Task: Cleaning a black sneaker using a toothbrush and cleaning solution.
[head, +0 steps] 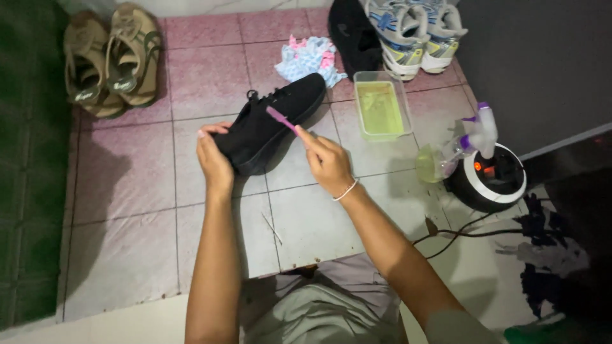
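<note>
Gripping black sneaker (271, 124) heel, left hand (213, 159); right hand (328, 162) pinching pink toothbrush (280, 118) on it; soapy tub (381, 105) at 2 o'clock.

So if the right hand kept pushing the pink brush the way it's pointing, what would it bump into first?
The right hand holds a pink brush pointing up-left, already at the black shoe the left hand holds. It would probably meet that shoe's side first, though depth is hard to judge.
</note>
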